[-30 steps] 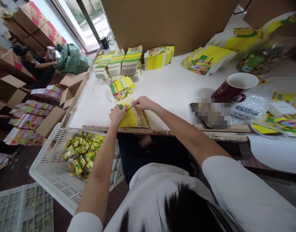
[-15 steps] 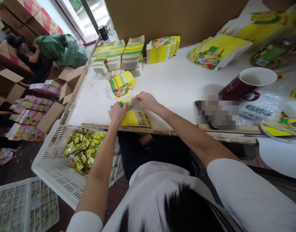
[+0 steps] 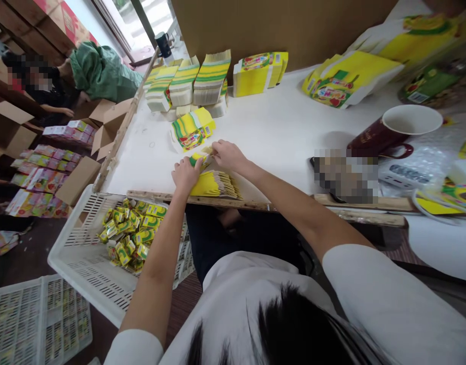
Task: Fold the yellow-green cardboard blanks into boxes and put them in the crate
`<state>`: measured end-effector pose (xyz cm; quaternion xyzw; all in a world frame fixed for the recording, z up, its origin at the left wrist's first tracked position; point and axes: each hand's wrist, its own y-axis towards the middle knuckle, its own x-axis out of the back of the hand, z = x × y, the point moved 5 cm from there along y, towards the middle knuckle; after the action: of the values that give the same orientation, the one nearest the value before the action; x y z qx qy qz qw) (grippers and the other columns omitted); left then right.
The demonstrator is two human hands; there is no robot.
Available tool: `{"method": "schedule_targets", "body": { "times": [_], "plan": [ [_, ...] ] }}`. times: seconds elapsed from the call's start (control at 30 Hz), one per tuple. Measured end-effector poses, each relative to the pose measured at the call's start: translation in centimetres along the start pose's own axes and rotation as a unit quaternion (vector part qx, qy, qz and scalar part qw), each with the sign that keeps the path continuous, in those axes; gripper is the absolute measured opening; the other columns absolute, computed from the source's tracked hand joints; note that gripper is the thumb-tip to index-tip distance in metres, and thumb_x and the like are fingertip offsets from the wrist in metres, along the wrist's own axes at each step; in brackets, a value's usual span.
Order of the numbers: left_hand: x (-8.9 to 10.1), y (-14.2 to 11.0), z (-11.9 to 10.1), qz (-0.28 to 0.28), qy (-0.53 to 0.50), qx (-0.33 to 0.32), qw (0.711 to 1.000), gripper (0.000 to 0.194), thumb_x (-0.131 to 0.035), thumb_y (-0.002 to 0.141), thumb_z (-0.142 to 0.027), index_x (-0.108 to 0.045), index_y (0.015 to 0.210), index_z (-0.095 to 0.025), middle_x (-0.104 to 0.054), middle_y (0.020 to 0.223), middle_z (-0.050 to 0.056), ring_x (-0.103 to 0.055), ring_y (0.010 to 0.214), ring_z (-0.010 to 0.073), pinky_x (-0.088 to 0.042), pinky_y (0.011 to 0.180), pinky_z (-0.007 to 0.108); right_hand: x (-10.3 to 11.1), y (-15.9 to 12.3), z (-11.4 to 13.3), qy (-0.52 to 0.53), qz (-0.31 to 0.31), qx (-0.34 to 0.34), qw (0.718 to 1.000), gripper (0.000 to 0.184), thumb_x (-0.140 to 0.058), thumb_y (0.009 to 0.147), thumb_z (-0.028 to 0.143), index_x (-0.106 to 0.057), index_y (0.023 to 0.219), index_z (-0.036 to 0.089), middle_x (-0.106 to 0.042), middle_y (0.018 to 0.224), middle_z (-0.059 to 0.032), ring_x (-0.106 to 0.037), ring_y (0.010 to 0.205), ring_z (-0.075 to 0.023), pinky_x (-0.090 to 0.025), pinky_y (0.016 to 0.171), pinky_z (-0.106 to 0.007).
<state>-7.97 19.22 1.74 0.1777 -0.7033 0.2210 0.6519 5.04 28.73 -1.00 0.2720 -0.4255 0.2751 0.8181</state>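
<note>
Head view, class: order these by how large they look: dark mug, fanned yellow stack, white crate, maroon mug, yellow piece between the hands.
1. White crate
2. Maroon mug
3. Fanned yellow stack

Unranked, below these: dark mug and yellow piece, which the left hand partly covers.

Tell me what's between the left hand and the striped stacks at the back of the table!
A small pile of yellow-and-green packaging lies there on the white table, as the head view shows.
</note>
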Motion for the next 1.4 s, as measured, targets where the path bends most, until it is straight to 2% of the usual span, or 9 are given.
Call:
{"method": "schedule_targets", "body": {
  "times": [0.23, 0.4, 0.57, 0.83, 1.07, 1.2, 1.4],
  "plan": [
    [0.2, -0.3, -0.1, -0.005, -0.005, -0.007, 1.0, 0.057, -0.029, 0.096, -0.063, -0.055, 0.124, -0.021, -0.062, 0.135, 0.016, -0.051, 0.128, 0.0358, -0.046, 0.1, 0.052, -0.4, 0.4, -0.2, 0.007, -0.019, -0.026, 0.999, 0.026, -0.053, 0.09, 0.021, -0.066, 0.11, 0.013, -0.068, 0.112, -0.0175, -0.058, 0.099, -0.0284, -0.04, 0.08, -0.035],
    [0.2, -0.3, -0.1, -0.007, -0.006, -0.007, 1.0, 0.056, -0.029, 0.097, -0.062, -0.055, 0.124, -0.021, -0.062, 0.135, 0.015, -0.051, 0.129, 0.0355, -0.046, 0.101, 0.052, -0.6, 0.5, -1.6, 0.032, -0.032, -0.056, 0.997, 0.023, -0.057, 0.09, 0.025, -0.072, 0.104, 0.014, -0.074, 0.108, -0.0132, -0.061, 0.104, -0.028, -0.042, 0.091, -0.037],
    [0.1, -0.3, -0.1, -0.011, -0.007, -0.009, 1.0, 0.056, -0.03, 0.097, -0.061, -0.056, 0.123, -0.02, -0.062, 0.135, 0.016, -0.051, 0.128, 0.0359, -0.046, 0.101, 0.053, -1.2, -0.2, -2.9, 0.047, -0.026, -0.075, 0.996, 0.028, -0.052, 0.09, 0.015, -0.075, 0.106, 0.016, -0.076, 0.109, -0.0081, -0.065, 0.102, -0.0232, -0.045, 0.092, -0.033],
    [0.0, -0.3, -0.2, -0.014, -0.003, -0.016, 1.0, 0.055, -0.03, 0.097, -0.061, -0.055, 0.124, -0.019, -0.062, 0.135, 0.017, -0.051, 0.127, 0.0362, -0.046, 0.1, 0.053, -1.8, -1.3, -1.5, 0.013, 0.002, -0.07, 0.997, 0.033, -0.051, 0.089, 0.014, -0.07, 0.117, 0.011, -0.069, 0.117, -0.0161, -0.056, 0.111, -0.0296, -0.04, 0.097, -0.038],
    [0.1, -0.4, -0.3, -0.007, 0.007, -0.017, 1.0, 0.057, -0.031, 0.097, -0.061, -0.054, 0.126, -0.019, -0.061, 0.136, 0.017, -0.05, 0.129, 0.0359, -0.046, 0.101, 0.053, -1.4, -1.4, -0.1, -0.023, 0.022, -0.064, 0.997, 0.033, -0.048, 0.091, 0.012, -0.067, 0.117, 0.006, -0.068, 0.12, -0.0216, -0.051, 0.11, -0.0328, -0.04, 0.093, -0.041],
    [0.2, -0.3, -0.3, -0.005, 0.011, -0.015, 1.0, 0.056, -0.029, 0.098, -0.06, -0.054, 0.127, -0.019, -0.06, 0.137, 0.017, -0.05, 0.129, 0.0358, -0.046, 0.101, 0.053, -1.0, -1.2, -0.1, -0.03, 0.025, -0.064, 0.997, 0.033, -0.046, 0.091, 0.011, -0.069, 0.115, 0.009, -0.07, 0.117, -0.0196, -0.054, 0.11, -0.0321, -0.041, 0.09, -0.04],
    [0.2, -0.3, -0.3, -0.002, 0.011, -0.011, 1.0, 0.057, -0.027, 0.098, -0.061, -0.054, 0.127, -0.02, -0.06, 0.137, 0.017, -0.05, 0.129, 0.0356, -0.046, 0.101, 0.052, -0.5, -1.6, -0.9, -0.012, 0.015, -0.079, 0.997, 0.035, -0.043, 0.095, 0.017, -0.076, 0.107, 0.014, -0.074, 0.108, -0.0152, -0.064, 0.098, -0.0283, -0.045, 0.082, -0.037]
  ]
}}
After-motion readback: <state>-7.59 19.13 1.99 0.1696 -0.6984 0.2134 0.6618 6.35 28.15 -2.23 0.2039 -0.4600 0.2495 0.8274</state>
